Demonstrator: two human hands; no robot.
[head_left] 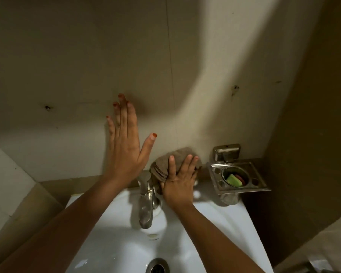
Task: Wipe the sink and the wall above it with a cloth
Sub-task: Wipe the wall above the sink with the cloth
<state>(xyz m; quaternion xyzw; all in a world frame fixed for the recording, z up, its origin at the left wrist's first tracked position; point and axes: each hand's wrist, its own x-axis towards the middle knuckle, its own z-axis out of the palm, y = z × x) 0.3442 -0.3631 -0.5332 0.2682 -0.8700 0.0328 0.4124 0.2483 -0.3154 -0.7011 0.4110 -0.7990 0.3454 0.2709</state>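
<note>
My right hand (178, 184) presses a folded brown cloth (165, 161) flat against the beige wall (87, 56), just above the back edge of the white sink (220, 219). Its fingers are spread over the cloth, and the cloth's lower part is hidden under the palm. My left hand (125, 142) rests flat on the wall to the left of the cloth, fingers pointing up, thumb out, holding nothing. A steel tap (146, 205) stands between my two wrists at the back of the sink. The drain (158, 266) shows at the bottom edge.
A steel wall-mounted holder (236, 174) with a green and a red soap in its cup hangs right of the cloth. A darker side wall (313, 115) closes in on the right. Small dark marks dot the wall. A tile seam runs vertically above the cloth.
</note>
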